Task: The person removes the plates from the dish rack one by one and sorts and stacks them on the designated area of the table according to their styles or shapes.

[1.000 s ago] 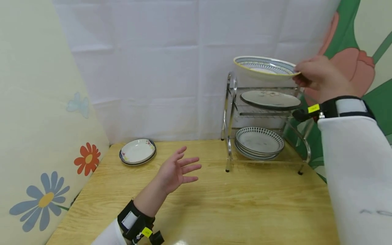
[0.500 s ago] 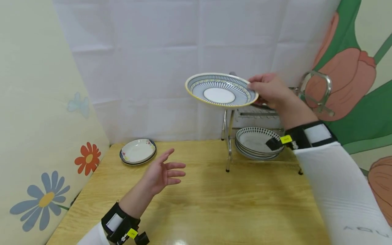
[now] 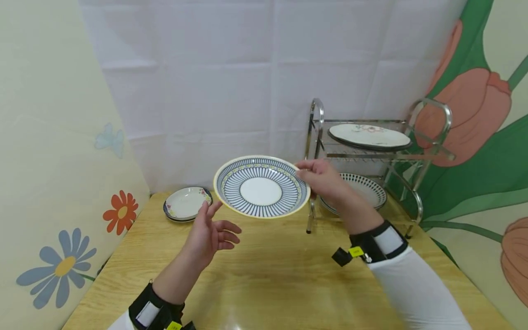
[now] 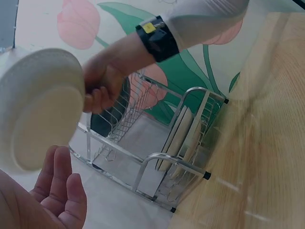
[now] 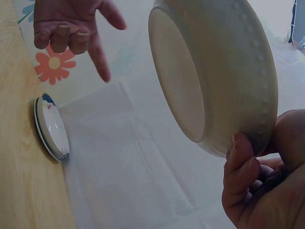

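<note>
One patterned plate hangs above the table, pinched at its right rim by the right grip; the left grip, empty with relaxed fingers, waits just beside its near-left edge, not touching.

Yellow-rimmed striped plate aloft, face-up

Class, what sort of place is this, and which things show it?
Probably a staged indoor tabletop setup rather than a working kitchen: a wooden table, a metal rack holding plates, and a creased white backdrop.
</note>
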